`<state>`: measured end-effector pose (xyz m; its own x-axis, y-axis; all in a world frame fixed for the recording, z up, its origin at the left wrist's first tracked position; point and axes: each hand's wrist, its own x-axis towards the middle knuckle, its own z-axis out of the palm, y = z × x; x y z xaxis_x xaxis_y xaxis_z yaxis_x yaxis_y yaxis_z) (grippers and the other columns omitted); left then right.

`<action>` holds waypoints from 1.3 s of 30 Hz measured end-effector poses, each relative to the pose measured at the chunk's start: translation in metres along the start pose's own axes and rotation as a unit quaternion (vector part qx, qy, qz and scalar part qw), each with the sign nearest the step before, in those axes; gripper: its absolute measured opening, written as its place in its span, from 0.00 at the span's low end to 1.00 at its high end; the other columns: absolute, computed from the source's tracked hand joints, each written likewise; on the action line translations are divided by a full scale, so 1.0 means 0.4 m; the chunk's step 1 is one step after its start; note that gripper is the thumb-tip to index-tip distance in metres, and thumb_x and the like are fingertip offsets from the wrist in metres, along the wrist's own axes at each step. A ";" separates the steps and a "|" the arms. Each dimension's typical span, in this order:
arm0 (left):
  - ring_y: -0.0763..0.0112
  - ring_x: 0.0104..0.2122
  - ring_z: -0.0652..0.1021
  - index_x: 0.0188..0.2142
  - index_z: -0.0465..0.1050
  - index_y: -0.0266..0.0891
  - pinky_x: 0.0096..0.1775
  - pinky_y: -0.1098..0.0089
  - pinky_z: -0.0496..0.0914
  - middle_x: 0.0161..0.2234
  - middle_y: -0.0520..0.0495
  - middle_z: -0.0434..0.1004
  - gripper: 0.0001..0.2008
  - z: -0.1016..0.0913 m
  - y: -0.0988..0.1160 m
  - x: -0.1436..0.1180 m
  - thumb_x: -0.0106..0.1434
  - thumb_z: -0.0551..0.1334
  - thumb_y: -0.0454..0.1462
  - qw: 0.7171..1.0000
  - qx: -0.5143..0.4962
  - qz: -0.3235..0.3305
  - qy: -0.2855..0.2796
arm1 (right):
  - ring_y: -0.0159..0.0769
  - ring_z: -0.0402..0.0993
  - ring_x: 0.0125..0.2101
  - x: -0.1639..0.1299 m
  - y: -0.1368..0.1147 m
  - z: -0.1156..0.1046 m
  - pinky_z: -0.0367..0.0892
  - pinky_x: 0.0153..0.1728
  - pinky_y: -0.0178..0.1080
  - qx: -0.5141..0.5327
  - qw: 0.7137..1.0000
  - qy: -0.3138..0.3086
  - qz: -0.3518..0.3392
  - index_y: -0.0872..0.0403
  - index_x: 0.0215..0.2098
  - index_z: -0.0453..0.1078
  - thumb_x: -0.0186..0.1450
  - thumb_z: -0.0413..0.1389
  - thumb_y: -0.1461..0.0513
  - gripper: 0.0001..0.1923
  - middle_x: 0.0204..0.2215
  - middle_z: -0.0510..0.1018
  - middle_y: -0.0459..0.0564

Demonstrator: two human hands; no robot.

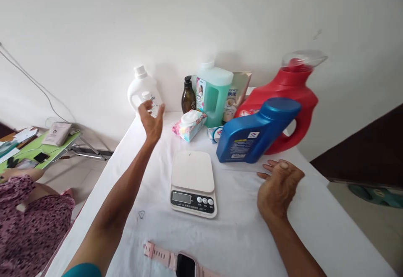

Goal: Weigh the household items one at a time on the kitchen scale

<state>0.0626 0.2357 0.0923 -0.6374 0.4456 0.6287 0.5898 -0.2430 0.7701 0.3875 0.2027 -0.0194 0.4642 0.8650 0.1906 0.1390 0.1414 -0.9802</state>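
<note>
My left hand reaches to the back left, thumb and fingers apart around a small clear bottle with a white cap; whether they touch it I cannot tell. Right behind stands a large white jug. My right hand is above the right side of the cloth, empty, its fingers loosely bent and apart. Nearest to it is a blue bottle, standing before a red detergent jug. Between my hands lies a white kitchen scale with nothing on its plate.
Along the wall stand a dark pump bottle, a green liquid jug and a beige pouch. Before them are a wipes pack and a small box. A pink watch lies in front. Someone in patterned clothing sits left.
</note>
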 end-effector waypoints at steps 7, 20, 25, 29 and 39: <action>0.49 0.64 0.69 0.56 0.62 0.43 0.63 0.51 0.65 0.60 0.35 0.66 0.36 -0.009 -0.182 0.130 0.55 0.77 0.46 0.978 0.139 -0.137 -0.079 | 0.48 0.78 0.44 0.008 0.005 0.005 0.76 0.38 0.52 -0.005 1.000 0.003 -0.001 0.46 0.47 0.57 0.69 0.46 0.34 0.28 0.46 0.74 0.52; 0.47 0.56 0.74 0.47 0.64 0.42 0.56 0.51 0.71 0.51 0.39 0.70 0.27 -0.010 -0.193 0.133 0.51 0.75 0.37 0.963 0.218 -0.114 -0.112 | 0.49 0.79 0.44 0.009 0.001 0.006 0.76 0.38 0.53 -0.012 1.000 0.003 0.012 0.45 0.48 0.57 0.70 0.47 0.36 0.25 0.48 0.75 0.54; 0.57 0.50 0.77 0.47 0.68 0.41 0.50 0.56 0.74 0.50 0.42 0.73 0.26 -0.170 -0.130 0.040 0.53 0.75 0.41 0.964 0.190 -0.070 -0.174 | 0.48 0.78 0.44 0.003 -0.013 0.008 0.76 0.40 0.51 -0.015 1.000 -0.005 0.016 0.48 0.48 0.57 0.71 0.46 0.37 0.25 0.46 0.76 0.56; 0.58 0.42 0.79 0.44 0.71 0.40 0.47 0.57 0.73 0.45 0.44 0.78 0.23 -0.282 -0.024 -0.038 0.53 0.75 0.45 0.957 0.197 -0.083 -0.196 | 0.50 0.78 0.44 0.001 -0.019 0.014 0.75 0.39 0.51 0.004 1.000 0.000 0.017 0.50 0.48 0.57 0.72 0.46 0.40 0.24 0.46 0.76 0.59; 0.57 0.39 0.80 0.41 0.76 0.41 0.42 0.60 0.71 0.40 0.46 0.82 0.20 -0.257 0.250 -0.190 0.54 0.75 0.47 0.944 0.070 -0.030 -0.320 | 0.46 0.74 0.45 0.015 0.014 0.022 0.72 0.47 0.53 0.034 0.999 0.020 0.001 0.47 0.47 0.58 0.72 0.46 0.39 0.22 0.43 0.74 0.52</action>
<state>0.1192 0.0889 0.1326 -0.2682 0.8950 0.3563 0.6503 -0.1047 0.7525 0.3833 0.2129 -0.0241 0.4987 0.8458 0.1899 0.0794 0.1736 -0.9816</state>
